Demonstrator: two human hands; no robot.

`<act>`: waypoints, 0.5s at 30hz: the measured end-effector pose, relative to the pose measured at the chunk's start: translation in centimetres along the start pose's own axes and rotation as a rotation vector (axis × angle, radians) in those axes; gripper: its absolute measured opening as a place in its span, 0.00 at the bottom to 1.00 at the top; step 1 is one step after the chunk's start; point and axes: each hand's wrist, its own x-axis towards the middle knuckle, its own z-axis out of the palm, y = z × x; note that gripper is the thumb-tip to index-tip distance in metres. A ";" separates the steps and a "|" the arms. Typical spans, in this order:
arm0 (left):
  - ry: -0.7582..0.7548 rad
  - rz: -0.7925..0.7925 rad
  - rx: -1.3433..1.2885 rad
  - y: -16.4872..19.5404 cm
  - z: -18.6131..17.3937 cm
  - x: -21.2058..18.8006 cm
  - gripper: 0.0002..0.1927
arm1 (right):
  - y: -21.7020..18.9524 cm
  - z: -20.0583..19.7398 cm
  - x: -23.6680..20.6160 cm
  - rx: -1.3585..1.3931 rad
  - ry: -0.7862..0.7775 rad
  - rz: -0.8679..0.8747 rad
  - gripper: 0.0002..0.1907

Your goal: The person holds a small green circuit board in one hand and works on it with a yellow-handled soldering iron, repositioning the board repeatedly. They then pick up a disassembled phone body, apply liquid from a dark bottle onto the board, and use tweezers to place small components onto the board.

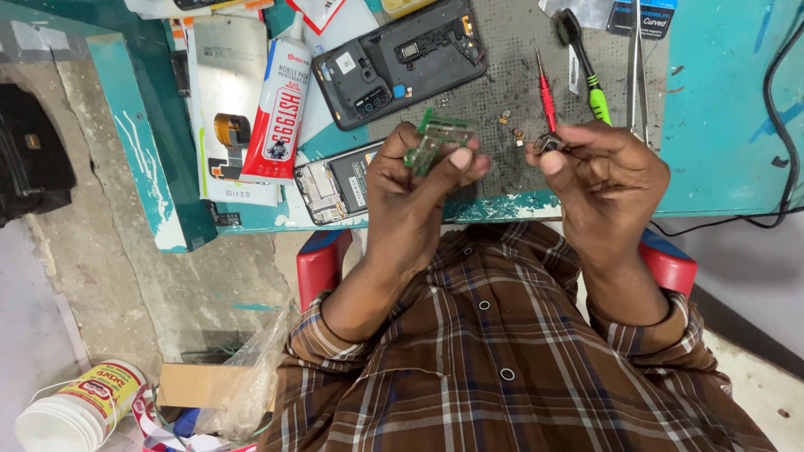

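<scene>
My left hand holds a small green circuit board between thumb and fingers, above the front edge of the teal workbench. My right hand pinches a small dark metal part at its fingertips, just right of the board. An opened phone back shell lies on the grey mat behind my hands. A second opened phone lies partly under my left hand.
A red screwdriver, a green-handled brush and tweezers lie on the mat. A white and red glue tube rests on a flat package at left. A black cable runs at right. A white tub stands on the floor.
</scene>
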 end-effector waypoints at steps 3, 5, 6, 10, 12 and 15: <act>-0.060 0.037 0.130 0.5 0.2 0.0 0.09 | -0.3 -0.1 0.1 0.006 -0.031 -0.002 0.09; -0.080 0.027 0.208 0.9 0.5 0.0 0.09 | -0.4 -0.1 0.2 0.000 -0.052 -0.008 0.08; -0.079 0.007 0.227 1.1 0.6 -0.1 0.13 | -0.4 -0.1 0.2 -0.012 -0.054 -0.007 0.08; -0.135 -0.021 0.268 1.4 0.6 0.1 0.17 | -0.5 -0.1 0.2 -0.016 -0.066 -0.011 0.07; -0.165 -0.032 0.269 1.2 0.4 0.3 0.09 | -0.5 0.0 0.2 -0.011 -0.073 -0.027 0.07; -0.140 -0.053 0.259 0.8 0.3 0.2 0.07 | -0.6 0.1 0.3 0.000 -0.053 -0.038 0.09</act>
